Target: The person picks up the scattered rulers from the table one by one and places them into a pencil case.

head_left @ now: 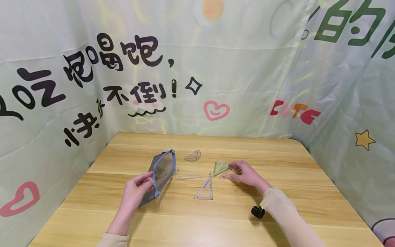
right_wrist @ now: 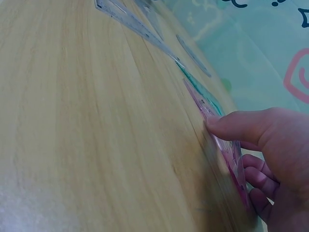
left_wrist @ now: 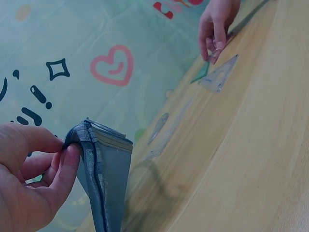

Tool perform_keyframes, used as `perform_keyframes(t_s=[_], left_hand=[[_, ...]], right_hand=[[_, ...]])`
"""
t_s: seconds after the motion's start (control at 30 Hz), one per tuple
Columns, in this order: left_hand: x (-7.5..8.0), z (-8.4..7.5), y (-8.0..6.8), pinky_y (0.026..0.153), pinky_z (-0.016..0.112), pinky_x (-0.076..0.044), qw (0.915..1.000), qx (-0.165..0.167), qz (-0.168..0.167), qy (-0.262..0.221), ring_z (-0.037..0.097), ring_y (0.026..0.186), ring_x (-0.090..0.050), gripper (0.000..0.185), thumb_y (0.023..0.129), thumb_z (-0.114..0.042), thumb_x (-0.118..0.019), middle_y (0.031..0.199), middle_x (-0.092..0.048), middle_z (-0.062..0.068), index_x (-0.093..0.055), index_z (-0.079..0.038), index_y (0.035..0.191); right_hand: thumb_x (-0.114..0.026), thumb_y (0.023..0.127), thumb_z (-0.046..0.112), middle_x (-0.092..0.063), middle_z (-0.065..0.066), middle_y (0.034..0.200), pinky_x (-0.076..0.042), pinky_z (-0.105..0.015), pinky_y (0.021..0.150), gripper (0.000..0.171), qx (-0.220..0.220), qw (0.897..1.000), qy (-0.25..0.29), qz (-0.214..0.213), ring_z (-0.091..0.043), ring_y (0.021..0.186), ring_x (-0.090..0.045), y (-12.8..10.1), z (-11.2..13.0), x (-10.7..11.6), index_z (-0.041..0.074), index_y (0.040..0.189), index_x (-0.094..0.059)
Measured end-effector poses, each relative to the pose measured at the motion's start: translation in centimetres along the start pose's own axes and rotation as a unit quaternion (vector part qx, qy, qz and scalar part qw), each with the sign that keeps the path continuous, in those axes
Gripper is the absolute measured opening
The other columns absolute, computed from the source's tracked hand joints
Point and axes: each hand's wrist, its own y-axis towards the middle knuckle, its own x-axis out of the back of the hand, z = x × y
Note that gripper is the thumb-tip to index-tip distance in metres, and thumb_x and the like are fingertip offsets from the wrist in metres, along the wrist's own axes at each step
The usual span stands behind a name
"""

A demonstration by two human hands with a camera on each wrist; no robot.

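My left hand (head_left: 134, 189) pinches the blue zip edge of a grey pencil pouch (left_wrist: 113, 169), whose mouth gapes toward the middle of the table. Between thumb and fingers my right hand (head_left: 248, 175) holds a pink clear set square (right_wrist: 225, 153) at its edges, low over the wood. A green set square (head_left: 219, 167) lies right beside it, partly overlapped in the head view. Nearer the front is a clear set square with purplish markings (head_left: 203, 197). A longer clear set square (head_left: 188, 176) lies beside the pouch, with a clear protractor (head_left: 193, 156) behind it.
The wooden table (head_left: 262, 151) backs onto a printed cloth wall (head_left: 247, 79) that also runs down both sides. A small black device (head_left: 258, 212) is at the right wrist, by the sleeve.
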Motion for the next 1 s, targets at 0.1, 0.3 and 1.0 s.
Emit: perform_keyframes(t_s=[0.1, 0.3, 1.0], left_hand=[[-0.03, 0.08, 0.0, 0.076, 0.014, -0.059, 1.0, -0.001, 0.001, 0.002, 0.001, 0.081, -0.063, 0.037, 0.094, -0.002, -0.061, 0.098, -0.064, 0.004, -0.06, 0.005, 0.131], [-0.08, 0.24, -0.01, 0.076, 0.014, -0.059, 1.0, -0.003, 0.002, 0.002, 0.001, 0.081, -0.063, 0.037, 0.094, -0.002, -0.062, 0.098, -0.065, 0.004, -0.06, 0.005, 0.131], [-0.08, 0.17, -0.02, 0.076, 0.014, -0.059, 1.0, -0.003, 0.003, -0.003, 0.001, 0.081, -0.063, 0.038, 0.094, -0.001, -0.061, 0.096, -0.064, 0.002, -0.059, 0.006, 0.131]], right_hand=[[-0.079, 0.082, 0.023, -0.057, -0.014, 0.106, -0.049, -0.033, 0.081, 0.054, -0.001, 1.0, 0.002, 0.003, -0.021, 0.094, -0.054, -0.06, -0.12, 0.02, 0.0, 0.127, -0.06], [-0.079, 0.082, 0.02, -0.057, -0.014, 0.104, -0.048, -0.031, 0.08, 0.053, -0.016, 1.0, 0.011, 0.006, -0.02, 0.092, -0.054, -0.13, 0.08, 0.06, 0.0, 0.127, -0.06], [-0.079, 0.081, 0.008, -0.061, -0.015, 0.093, -0.045, -0.024, 0.064, 0.049, -0.02, 0.999, 0.047, 0.008, -0.016, 0.077, -0.053, 0.06, 0.73, 0.39, -0.002, 0.124, -0.058]])
